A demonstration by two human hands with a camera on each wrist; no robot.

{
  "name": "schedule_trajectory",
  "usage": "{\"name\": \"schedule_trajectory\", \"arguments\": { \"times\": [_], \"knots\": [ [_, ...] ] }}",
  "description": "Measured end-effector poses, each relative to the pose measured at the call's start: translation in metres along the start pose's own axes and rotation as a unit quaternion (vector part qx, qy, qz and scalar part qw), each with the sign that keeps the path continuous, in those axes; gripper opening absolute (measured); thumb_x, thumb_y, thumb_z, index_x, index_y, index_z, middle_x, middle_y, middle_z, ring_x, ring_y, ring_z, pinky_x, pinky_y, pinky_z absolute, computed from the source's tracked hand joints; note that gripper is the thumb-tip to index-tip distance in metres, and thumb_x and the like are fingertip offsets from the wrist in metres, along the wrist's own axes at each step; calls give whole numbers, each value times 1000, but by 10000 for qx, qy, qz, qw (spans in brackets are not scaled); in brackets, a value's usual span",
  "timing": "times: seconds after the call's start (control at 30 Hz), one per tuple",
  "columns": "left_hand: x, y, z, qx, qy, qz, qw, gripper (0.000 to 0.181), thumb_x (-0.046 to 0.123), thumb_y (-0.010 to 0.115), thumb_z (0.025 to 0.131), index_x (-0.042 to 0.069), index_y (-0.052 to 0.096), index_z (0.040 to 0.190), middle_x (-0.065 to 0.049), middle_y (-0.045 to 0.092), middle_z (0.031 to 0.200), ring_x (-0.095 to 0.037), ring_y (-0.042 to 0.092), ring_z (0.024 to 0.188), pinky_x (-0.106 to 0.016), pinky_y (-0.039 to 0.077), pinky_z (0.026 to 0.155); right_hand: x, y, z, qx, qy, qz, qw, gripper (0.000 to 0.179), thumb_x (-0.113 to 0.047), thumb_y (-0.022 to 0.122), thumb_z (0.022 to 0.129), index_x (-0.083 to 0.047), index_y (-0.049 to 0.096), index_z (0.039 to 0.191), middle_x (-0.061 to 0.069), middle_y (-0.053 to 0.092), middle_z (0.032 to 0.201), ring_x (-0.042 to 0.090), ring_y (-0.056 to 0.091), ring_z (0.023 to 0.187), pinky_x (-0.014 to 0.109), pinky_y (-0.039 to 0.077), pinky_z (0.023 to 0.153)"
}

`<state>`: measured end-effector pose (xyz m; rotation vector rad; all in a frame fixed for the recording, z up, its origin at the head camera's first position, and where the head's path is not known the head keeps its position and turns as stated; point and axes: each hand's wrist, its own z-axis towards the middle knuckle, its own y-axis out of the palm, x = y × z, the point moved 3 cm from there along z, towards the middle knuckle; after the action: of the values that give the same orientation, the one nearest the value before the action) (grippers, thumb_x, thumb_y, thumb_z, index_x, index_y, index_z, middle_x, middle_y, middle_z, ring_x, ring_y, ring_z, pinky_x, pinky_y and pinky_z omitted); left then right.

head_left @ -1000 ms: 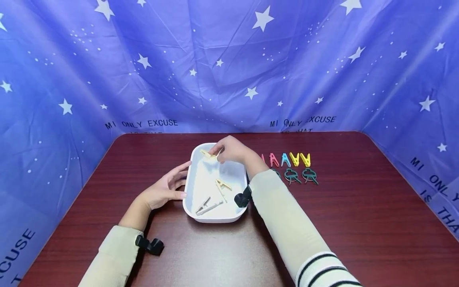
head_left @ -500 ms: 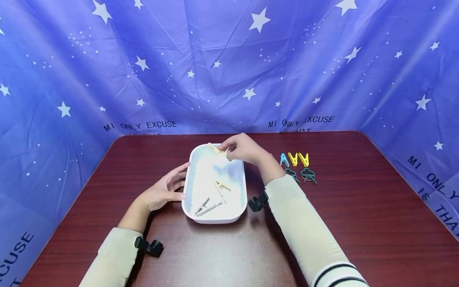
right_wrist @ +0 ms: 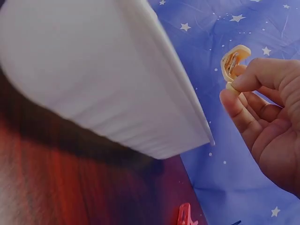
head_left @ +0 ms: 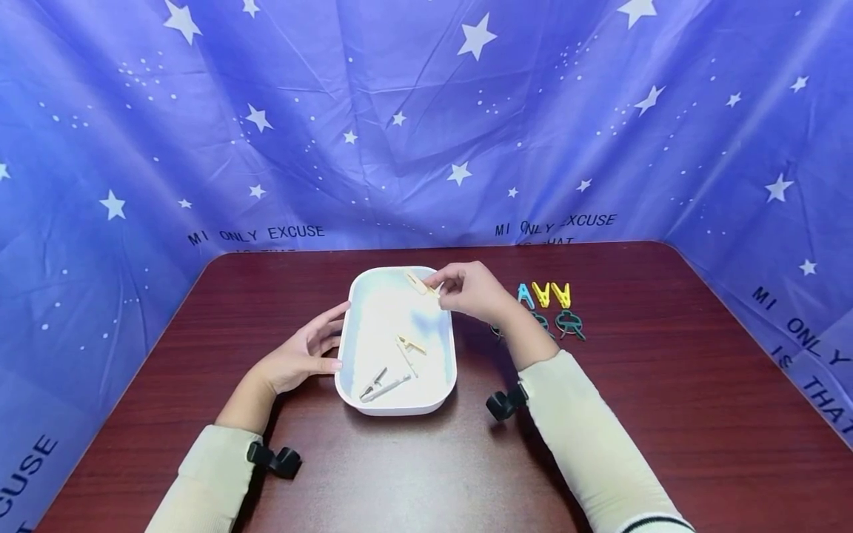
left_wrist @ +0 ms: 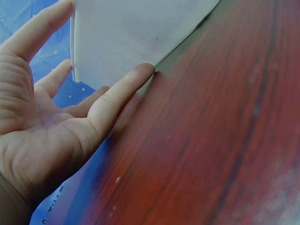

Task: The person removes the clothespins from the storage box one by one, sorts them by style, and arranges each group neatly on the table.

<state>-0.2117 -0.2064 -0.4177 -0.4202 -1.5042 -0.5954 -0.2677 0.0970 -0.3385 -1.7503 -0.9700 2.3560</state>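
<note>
Over the far right rim of a white tray (head_left: 373, 311), my right hand (head_left: 476, 292) pinches a pale yellow clip (head_left: 416, 282) between thumb and fingers. The right wrist view shows the same clip (right_wrist: 232, 63) raised above the tray's side. My left hand (head_left: 296, 359) touches the tray's left side with spread, fairly straight fingers; in the left wrist view its fingertips (left_wrist: 143, 72) lie against the wall. Inside the tray lie another pale yellow clip (head_left: 412, 345) and a whitish-grey clip (head_left: 383, 389).
Right of the tray, a blue clip (head_left: 525, 296) and yellow clips (head_left: 561, 295) stand in a row, with dark green clips (head_left: 569, 323) in front. A red clip (right_wrist: 185, 214) appears in the right wrist view. A starry blue cloth (head_left: 426, 148) hangs behind the table (head_left: 666, 370).
My right hand has lifted the pale yellow clip from the tray's far end and carried it rightward to the rim. The left hand keeps its place at the tray's side.
</note>
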Motion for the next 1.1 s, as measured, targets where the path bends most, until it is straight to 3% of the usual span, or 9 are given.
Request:
{"name": "schedule_trajectory", "arguments": {
  "times": [0.33,0.73,1.1],
  "knots": [
    [-1,-1,1,-14,2,-12,10000,99,1,75,81,17,14,158,-24,16,155,-33,39,131,-44,51,90,4,-10,-36,229,-273,-688,9970,31,6,65,75,-5,75,102,3,64,84,16,56,74,26,48,64],
    [-1,0,0,-30,15,-13,10000,99,1,75,82,15,13,158,-24,16,155,-33,39,130,-44,51,90,24,-23,-78,558,-148,-1253,9904,30,6,65,75,-3,73,101,2,63,84,13,57,73,25,49,62],
    [-1,-1,1,-31,35,-8,10000,100,2,76,82,14,12,158,-25,17,155,-36,38,132,-43,50,91,39,-28,-111,361,-30,-1794,9831,30,8,67,71,-4,74,98,-1,63,85,10,57,71,24,49,56]
  ]
}}
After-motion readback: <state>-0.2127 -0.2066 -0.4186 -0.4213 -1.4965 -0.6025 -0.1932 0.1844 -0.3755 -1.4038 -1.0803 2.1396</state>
